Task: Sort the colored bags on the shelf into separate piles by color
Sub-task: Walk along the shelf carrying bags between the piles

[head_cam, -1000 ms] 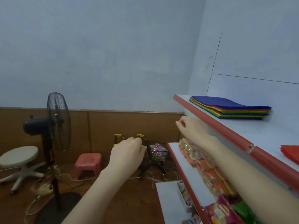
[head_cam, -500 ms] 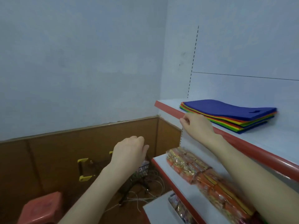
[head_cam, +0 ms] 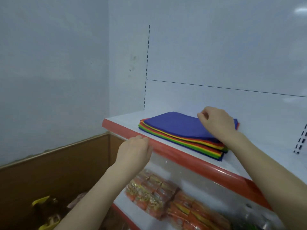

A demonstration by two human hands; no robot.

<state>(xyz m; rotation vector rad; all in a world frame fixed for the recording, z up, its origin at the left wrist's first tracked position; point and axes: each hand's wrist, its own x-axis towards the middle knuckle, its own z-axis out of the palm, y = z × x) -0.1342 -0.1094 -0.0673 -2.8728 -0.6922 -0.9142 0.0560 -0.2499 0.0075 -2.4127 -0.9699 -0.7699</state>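
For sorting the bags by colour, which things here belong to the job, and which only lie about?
Job: stack of coloured bags, upper shelf, right hand on the stack, left hand.
Lying about: snack packets below, brown wall panel.

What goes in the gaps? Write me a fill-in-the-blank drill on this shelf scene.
The top bag of the stack is ____.
The shelf's front edge is ____.
The left hand is by that edge; the ____ hand lies on the stack.
Missing words: blue; red; right.
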